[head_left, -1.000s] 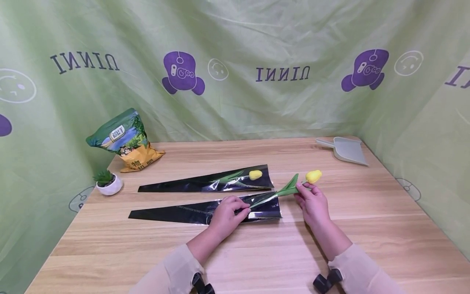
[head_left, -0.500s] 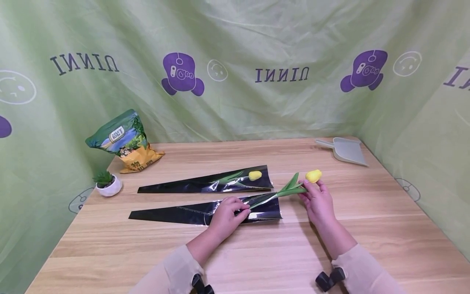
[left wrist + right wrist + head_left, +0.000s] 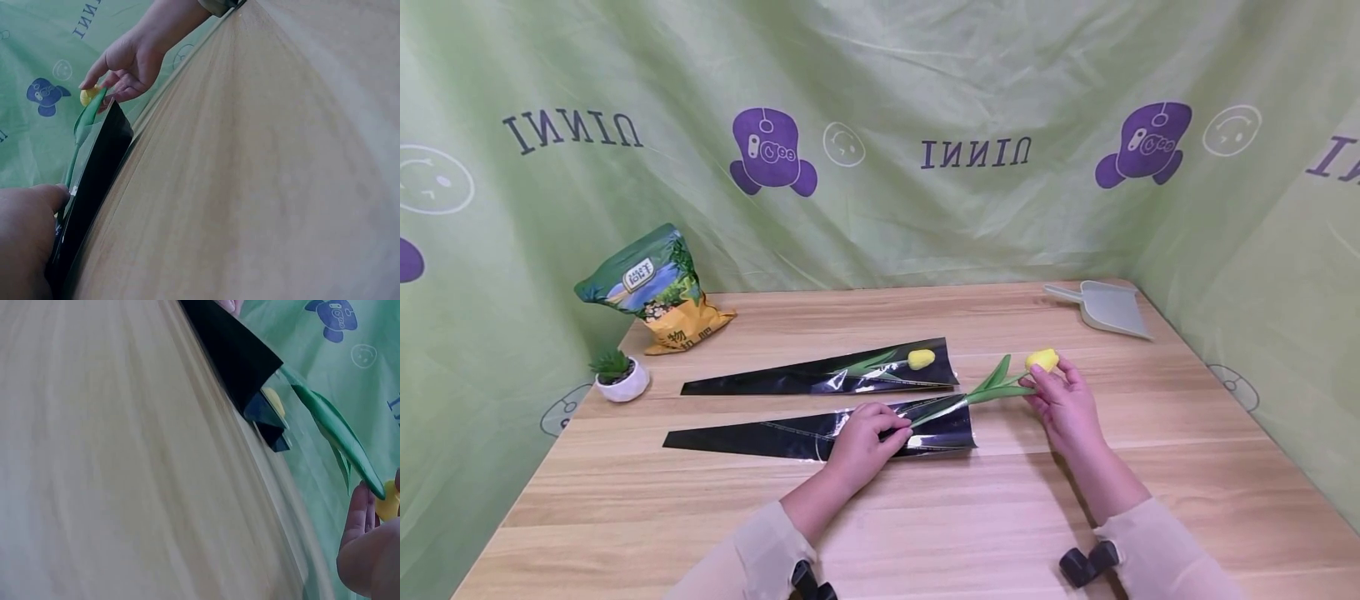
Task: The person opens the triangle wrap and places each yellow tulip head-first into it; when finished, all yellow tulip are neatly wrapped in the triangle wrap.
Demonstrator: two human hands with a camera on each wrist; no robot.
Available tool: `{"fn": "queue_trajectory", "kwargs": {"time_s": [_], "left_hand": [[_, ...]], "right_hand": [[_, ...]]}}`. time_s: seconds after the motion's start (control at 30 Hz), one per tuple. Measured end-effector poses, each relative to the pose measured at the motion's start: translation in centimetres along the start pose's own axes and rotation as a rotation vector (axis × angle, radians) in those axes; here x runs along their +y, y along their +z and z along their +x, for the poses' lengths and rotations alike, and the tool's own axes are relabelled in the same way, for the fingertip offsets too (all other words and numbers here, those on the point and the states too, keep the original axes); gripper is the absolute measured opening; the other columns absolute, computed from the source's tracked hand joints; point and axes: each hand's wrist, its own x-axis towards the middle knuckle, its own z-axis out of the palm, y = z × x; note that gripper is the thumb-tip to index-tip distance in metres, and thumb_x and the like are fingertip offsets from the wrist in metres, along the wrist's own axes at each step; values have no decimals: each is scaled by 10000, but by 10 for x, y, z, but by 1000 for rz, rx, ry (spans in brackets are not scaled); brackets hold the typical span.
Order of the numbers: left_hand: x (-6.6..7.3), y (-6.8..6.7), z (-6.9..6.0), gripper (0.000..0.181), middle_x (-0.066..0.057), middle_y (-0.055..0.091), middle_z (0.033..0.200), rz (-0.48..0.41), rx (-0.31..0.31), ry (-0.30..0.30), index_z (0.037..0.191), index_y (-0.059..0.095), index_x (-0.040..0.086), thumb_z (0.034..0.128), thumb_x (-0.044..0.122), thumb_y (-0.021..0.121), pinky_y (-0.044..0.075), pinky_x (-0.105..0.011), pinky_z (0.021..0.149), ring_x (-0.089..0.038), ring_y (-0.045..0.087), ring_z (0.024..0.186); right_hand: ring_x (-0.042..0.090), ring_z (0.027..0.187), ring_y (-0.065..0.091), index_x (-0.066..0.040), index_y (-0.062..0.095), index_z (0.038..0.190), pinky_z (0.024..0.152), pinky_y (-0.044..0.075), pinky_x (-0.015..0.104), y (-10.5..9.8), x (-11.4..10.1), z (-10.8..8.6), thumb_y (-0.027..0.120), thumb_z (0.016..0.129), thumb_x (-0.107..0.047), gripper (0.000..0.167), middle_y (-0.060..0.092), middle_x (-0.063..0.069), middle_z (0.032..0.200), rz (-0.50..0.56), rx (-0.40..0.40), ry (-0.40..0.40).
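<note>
A yellow tulip [image 3: 1039, 358] with green leaves slants over the nearer black flower sleeve [image 3: 730, 437], its lower stem inside the sleeve's wide right end. My left hand [image 3: 859, 448] rests on that sleeve and pinches the stem there; whether clear film is caught too, I cannot tell. With the fingertips my right hand [image 3: 1071, 412] holds the tulip just under and against its bloom. In the left wrist view the bloom [image 3: 87, 96] peeks out between the right fingers. Farther back lies a second sleeve [image 3: 726, 384] with another yellow tulip [image 3: 921, 359] inside.
At the back left of the wooden table [image 3: 925, 525] stands a green and yellow bag [image 3: 658, 287]. A small potted succulent [image 3: 623, 379] sits in front of it. A grey dustpan [image 3: 1111, 307] lies at the back right. Green printed cloth [image 3: 880, 217] surrounds the table.
My right hand has slid a little rightward, from the stem below the bloom up to the bloom itself. The tulip has barely shifted, and my left hand has stayed put.
</note>
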Motion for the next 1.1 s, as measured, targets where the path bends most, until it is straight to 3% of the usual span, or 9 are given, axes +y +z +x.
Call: {"fn": "queue_trajectory", "kwargs": {"time_s": [0.37,0.93,1.1], "left_hand": [[0,1,-1,122,0,705,927,8,5,3,940,788,122,849,196,754,519,-340,884,-182,633,959],[4,-1,0,129,-8,695,937,1,7,9,956,785,104,855,176,748,514,-349,889,-192,625,966],[4,-1,1,129,0,695,937,12,8,8,956,786,113,854,183,750,516,-350,888,-186,626,968]], "right_hand": [[22,830,668,-165,478,1149,809,552,146,-11,-1,-1,620,934,-18,297,641,-113,916,-102,10,-80],[3,849,666,-194,391,1129,845,547,156,-5,12,-17,618,929,-2,359,620,-128,918,-144,44,43],[10,850,673,-181,381,1134,843,551,163,-2,21,-20,620,928,-3,362,609,-112,931,-178,11,64]]}}
